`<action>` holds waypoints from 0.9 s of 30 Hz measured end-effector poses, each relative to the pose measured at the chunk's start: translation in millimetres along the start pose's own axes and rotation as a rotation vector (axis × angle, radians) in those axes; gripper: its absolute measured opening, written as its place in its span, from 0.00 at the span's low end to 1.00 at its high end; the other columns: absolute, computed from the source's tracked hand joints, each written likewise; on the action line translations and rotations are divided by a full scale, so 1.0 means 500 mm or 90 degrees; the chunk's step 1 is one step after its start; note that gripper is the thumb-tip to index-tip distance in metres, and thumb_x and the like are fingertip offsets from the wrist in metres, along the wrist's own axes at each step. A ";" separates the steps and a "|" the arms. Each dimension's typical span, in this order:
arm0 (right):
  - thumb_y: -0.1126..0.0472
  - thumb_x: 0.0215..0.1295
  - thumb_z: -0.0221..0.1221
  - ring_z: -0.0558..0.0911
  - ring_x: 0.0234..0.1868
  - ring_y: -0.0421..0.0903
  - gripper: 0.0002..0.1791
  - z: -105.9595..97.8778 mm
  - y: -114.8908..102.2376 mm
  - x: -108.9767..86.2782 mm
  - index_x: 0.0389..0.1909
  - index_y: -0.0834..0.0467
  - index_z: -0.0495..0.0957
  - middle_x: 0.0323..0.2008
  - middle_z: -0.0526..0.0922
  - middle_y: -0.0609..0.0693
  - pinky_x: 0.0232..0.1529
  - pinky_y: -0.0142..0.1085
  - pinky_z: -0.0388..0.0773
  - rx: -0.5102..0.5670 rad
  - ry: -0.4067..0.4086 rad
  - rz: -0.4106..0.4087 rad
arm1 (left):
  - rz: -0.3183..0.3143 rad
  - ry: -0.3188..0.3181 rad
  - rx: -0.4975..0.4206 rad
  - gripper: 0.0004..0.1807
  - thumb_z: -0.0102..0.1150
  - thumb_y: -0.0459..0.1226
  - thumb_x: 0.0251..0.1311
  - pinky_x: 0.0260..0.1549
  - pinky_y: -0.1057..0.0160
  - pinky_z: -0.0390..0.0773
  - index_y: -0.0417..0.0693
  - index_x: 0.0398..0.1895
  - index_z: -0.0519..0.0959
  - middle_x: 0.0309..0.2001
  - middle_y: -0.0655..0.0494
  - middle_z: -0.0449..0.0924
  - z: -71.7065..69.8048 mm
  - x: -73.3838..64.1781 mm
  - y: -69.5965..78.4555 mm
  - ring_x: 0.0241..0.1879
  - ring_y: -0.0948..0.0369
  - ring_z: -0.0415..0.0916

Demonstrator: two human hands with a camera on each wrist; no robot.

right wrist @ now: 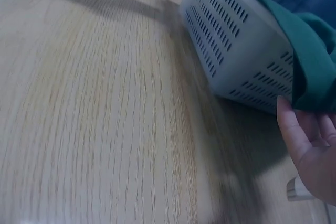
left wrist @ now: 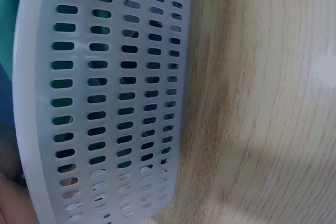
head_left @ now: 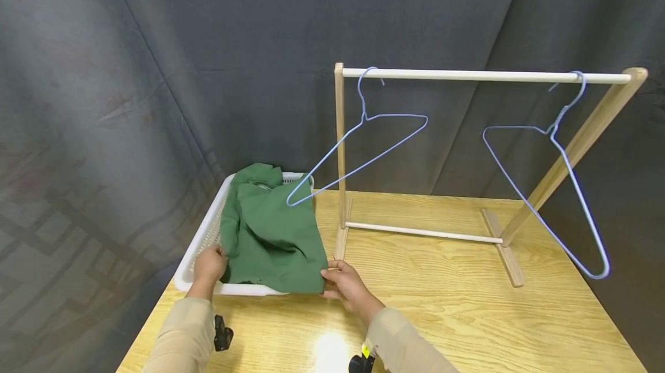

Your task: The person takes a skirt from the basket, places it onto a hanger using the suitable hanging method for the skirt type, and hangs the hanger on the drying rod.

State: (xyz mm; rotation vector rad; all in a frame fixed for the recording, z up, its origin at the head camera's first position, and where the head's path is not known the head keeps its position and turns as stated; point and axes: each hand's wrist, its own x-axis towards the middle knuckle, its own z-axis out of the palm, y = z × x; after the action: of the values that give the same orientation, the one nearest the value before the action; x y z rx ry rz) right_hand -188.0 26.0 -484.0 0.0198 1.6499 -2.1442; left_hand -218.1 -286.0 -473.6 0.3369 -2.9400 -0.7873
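A green garment [head_left: 275, 234] lies bunched in a white basket [head_left: 205, 220], its right part hanging over the rim. At the garment's front left edge, my left hand [head_left: 210, 264] grips the cloth just inside the basket; in the left wrist view that hand [left wrist: 14, 200] is mostly hidden behind the basket's slotted wall [left wrist: 113, 93]. My right hand [head_left: 347, 285] pinches the lower right corner of the garment, outside the basket. The right wrist view has the right hand [right wrist: 315, 153] right under the cloth's edge [right wrist: 310, 85], thumb and fingers at it.
A wooden clothes rack [head_left: 436, 74] stands right of the basket. One blue hanger [head_left: 363, 118] hangs at its left end, overlapping the garment in the head view; another hanger [head_left: 553, 130] hangs at the right. Grey curtain [head_left: 249, 61] backs the wooden table [head_left: 431, 304].
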 end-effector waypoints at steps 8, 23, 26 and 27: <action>0.67 0.58 0.52 0.77 0.29 0.45 0.14 0.007 -0.017 -0.006 0.42 0.69 0.63 0.32 0.73 0.54 0.33 0.42 0.76 -0.010 -0.001 -0.014 | -0.051 0.089 -0.115 0.04 0.48 0.28 0.51 0.31 0.52 0.69 0.32 0.28 0.70 0.32 0.34 0.74 -0.036 -0.039 0.049 0.34 0.43 0.70; 0.70 0.58 0.51 0.75 0.27 0.42 0.06 -0.015 -0.058 -0.001 0.35 0.65 0.64 0.26 0.73 0.50 0.33 0.42 0.76 -0.049 -0.027 -0.031 | -0.078 0.179 -0.254 0.07 0.53 0.29 0.52 0.31 0.56 0.68 0.32 0.33 0.73 0.33 0.36 0.72 -0.037 -0.023 0.062 0.35 0.47 0.68; 0.70 0.58 0.50 0.75 0.26 0.42 0.05 -0.018 -0.064 0.000 0.34 0.63 0.64 0.25 0.72 0.49 0.35 0.45 0.75 -0.053 -0.028 -0.038 | -0.073 0.180 -0.270 0.08 0.53 0.29 0.53 0.29 0.59 0.66 0.32 0.35 0.73 0.32 0.38 0.71 -0.042 -0.025 0.067 0.34 0.49 0.67; 0.71 0.58 0.50 0.75 0.26 0.42 0.05 -0.018 -0.065 0.000 0.33 0.63 0.64 0.25 0.72 0.49 0.35 0.46 0.75 -0.056 -0.029 -0.039 | -0.071 0.183 -0.273 0.08 0.53 0.29 0.53 0.29 0.59 0.65 0.32 0.35 0.73 0.31 0.39 0.70 -0.043 -0.025 0.067 0.33 0.49 0.67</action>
State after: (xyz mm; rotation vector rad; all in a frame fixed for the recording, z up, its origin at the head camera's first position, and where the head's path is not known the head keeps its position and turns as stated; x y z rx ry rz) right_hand -201.3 40.9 -457.0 -0.1061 1.7370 -2.0980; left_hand -209.5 -265.1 -438.3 0.5268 -2.4245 -1.2343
